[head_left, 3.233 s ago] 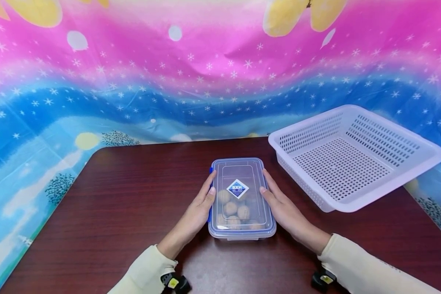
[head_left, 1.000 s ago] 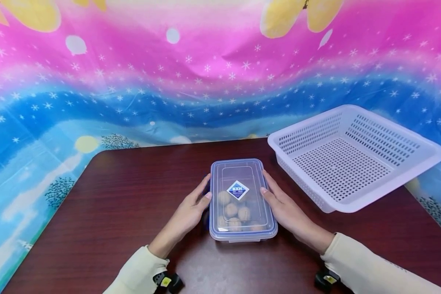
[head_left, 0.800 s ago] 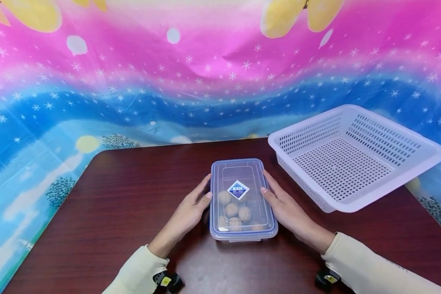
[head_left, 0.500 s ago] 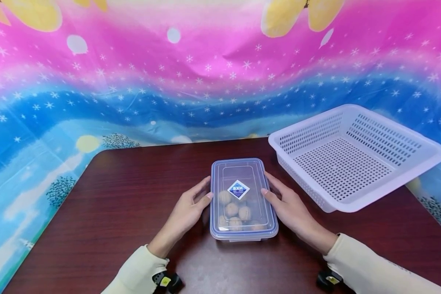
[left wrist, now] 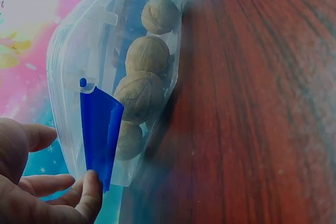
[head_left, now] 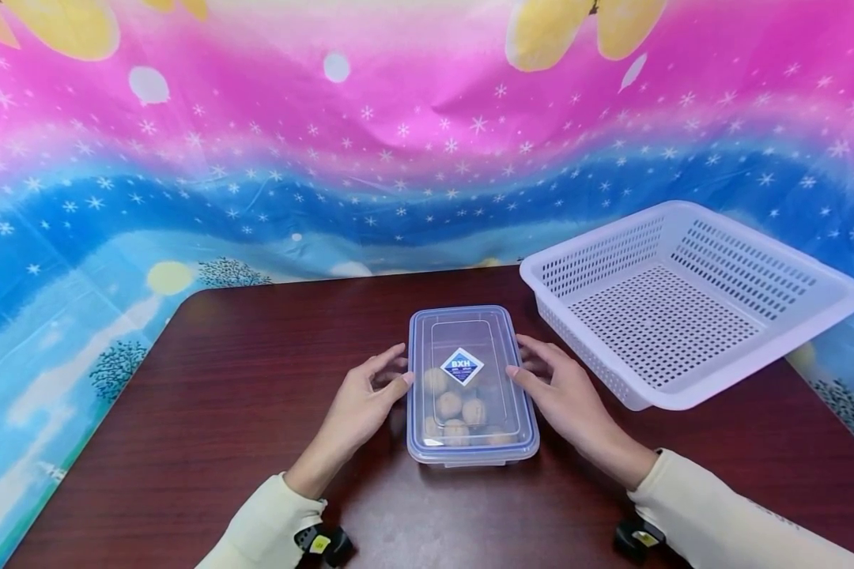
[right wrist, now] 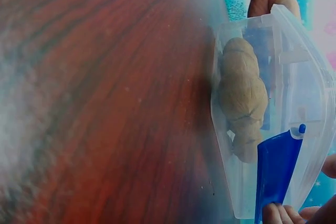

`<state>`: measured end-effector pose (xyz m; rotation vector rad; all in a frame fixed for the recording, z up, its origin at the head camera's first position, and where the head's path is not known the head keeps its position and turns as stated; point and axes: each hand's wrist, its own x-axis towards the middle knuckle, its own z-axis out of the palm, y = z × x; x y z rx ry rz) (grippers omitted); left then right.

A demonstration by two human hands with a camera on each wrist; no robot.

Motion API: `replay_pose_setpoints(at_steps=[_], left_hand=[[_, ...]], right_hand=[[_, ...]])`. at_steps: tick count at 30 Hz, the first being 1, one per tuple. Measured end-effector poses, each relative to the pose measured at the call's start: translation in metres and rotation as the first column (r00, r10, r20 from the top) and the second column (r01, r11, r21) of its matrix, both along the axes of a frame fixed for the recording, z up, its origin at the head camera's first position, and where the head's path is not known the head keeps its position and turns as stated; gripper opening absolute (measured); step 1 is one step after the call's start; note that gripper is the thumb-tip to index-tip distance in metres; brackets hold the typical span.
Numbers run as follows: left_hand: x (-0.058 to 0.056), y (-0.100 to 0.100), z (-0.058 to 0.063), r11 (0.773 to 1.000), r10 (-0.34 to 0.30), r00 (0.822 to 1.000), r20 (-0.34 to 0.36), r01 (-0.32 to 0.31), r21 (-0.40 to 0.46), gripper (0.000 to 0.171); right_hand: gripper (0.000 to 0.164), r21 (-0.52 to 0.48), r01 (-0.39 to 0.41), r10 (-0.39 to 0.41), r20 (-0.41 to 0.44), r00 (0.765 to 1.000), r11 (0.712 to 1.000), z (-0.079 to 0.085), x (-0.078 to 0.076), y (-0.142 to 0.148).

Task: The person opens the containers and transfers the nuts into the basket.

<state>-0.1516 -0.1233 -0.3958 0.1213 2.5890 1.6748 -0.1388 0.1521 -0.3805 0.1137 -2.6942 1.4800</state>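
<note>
A clear plastic food container (head_left: 473, 332) with a blue-edged lid and a diamond label lies on the table, several walnuts (left wrist: 149, 56) inside it. My left hand (head_left: 359, 403) is at its left side, thumb at the lid's edge. In the left wrist view, fingertips touch the end of a blue latch (left wrist: 100, 129) that stands out from the wall. Opposite, my right hand (head_left: 565, 399) has its thumb on the lid's right edge. Its fingertips touch the other blue latch (right wrist: 278, 166), also swung outward. Both hands' fingers are loosely bent and partly hidden below the lid in the head view.
A white perforated plastic basket (head_left: 690, 237) stands at the right rear of the dark red-brown table (head_left: 285, 340), past my right hand. A colourful snowflake-patterned cloth (head_left: 398, 158) hangs behind the table. Both wrists carry small black cameras.
Since the earliest frame, my left hand has shifted slightly left and the blue latch there has dropped from view. Lately both hands' fingers have bent more at the container's sides. The container has barely moved.
</note>
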Motion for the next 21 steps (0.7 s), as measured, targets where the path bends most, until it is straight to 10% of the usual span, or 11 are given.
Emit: replay_pose_setpoints(at_steps=[6, 21], left_hand=[[-0.0002, 0.0003, 0.0026, 0.998, -0.018, 0.999, 0.035, 0.016, 0.064, 0.053], [-0.0026, 0.0003, 0.0103, 0.986, -0.071, 0.986, 0.15, 0.047, 0.157, 0.056]], right_hand=[[0.056, 0.027, 0.023, -0.024, 0.048, 0.999, 0.999, 0.0016, -0.0028, 0.0022], [0.06, -0.269, -0.025, 0.087, 0.22, 0.972, 0.963, 0.0025, -0.0093, 0.0055]])
